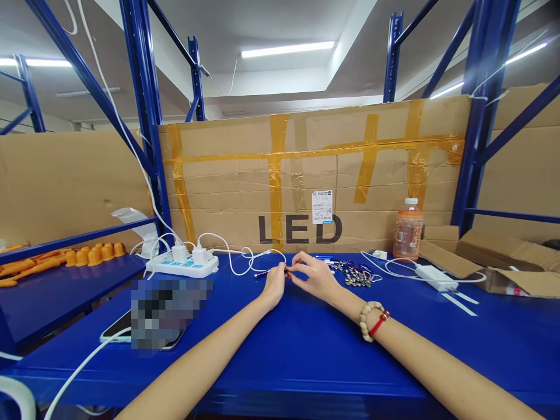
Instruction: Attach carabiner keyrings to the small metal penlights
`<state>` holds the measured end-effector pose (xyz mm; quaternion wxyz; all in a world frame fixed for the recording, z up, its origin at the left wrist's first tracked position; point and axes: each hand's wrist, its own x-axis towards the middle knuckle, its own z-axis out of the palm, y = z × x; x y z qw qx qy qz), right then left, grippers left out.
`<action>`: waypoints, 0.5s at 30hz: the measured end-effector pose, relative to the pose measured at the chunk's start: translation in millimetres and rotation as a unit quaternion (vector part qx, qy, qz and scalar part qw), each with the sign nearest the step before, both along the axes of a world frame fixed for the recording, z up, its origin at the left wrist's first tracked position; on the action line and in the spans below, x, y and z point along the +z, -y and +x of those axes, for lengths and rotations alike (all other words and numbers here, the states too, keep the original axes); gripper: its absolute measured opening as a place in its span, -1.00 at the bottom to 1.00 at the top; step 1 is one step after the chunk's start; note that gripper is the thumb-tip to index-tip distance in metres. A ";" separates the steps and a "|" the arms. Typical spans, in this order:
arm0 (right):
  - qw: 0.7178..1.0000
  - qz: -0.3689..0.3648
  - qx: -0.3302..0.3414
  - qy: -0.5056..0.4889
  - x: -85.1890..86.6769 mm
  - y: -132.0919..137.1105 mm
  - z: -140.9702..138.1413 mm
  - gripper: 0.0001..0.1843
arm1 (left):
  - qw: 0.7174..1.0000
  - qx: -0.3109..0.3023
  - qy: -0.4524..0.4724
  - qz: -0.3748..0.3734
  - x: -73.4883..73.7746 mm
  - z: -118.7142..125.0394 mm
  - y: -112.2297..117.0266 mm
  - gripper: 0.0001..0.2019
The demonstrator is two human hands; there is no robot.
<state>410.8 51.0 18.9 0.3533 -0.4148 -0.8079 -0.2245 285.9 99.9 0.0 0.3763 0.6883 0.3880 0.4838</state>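
My left hand (275,286) is closed around a slim, dark pen-like rod (261,273), whose one end sticks out to the left of the fist. The fingertips of my right hand (315,276) pinch at the rod's other end, touching or nearly touching my left fingers; what they grip there is too small to make out. Just beyond my right hand lies a pile of small shiny metal pieces (357,275). Several slim blue and silver rods (324,258) rest behind that hand, partly hidden by it.
A white power strip (188,266) with plugs and cables stands at the left, behind a phone (116,328). To the right are a bottle (407,230), a white adapter (436,278) and an open carton (520,256). A cardboard sheet (231,192) walls off the back.
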 end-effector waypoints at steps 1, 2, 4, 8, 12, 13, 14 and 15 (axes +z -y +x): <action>1.000 -0.006 0.005 -0.003 0.0 0.8 -0.4 -0.80 | 1.000 -0.005 0.005 -0.004 0.2 -0.1 0.2 -0.66; 1.000 -0.011 0.006 -0.007 0.0 1.6 -0.9 -0.80 | 1.000 -0.009 0.010 -0.009 0.6 -0.3 0.3 -0.66; 1.000 -0.018 -0.002 -0.019 0.1 2.6 -1.7 -0.79 | 1.000 -0.010 0.021 -0.017 1.6 -0.6 0.3 -0.66; 0.998 -0.044 -0.049 -0.012 -0.1 1.6 -1.1 -0.78 | 0.999 0.006 0.037 -0.017 3.9 -1.9 0.5 -0.70; 0.992 -0.088 -0.083 0.036 -0.3 -0.3 0.9 -0.81 | 0.999 0.008 0.038 -0.014 5.5 -2.8 1.5 -0.76; 0.990 -0.103 -0.088 0.047 -0.3 -0.4 1.1 -0.80 | 0.999 0.007 0.038 -0.014 5.8 -2.8 1.9 -0.76; 0.987 -0.119 -0.093 0.056 -0.2 -0.3 1.2 -0.79 | 0.999 0.006 0.038 -0.014 6.2 -2.7 2.2 -0.77; 0.984 -0.134 -0.099 0.062 -0.2 -0.1 1.2 -0.78 | 0.999 0.005 0.039 -0.015 6.7 -2.6 2.6 -0.77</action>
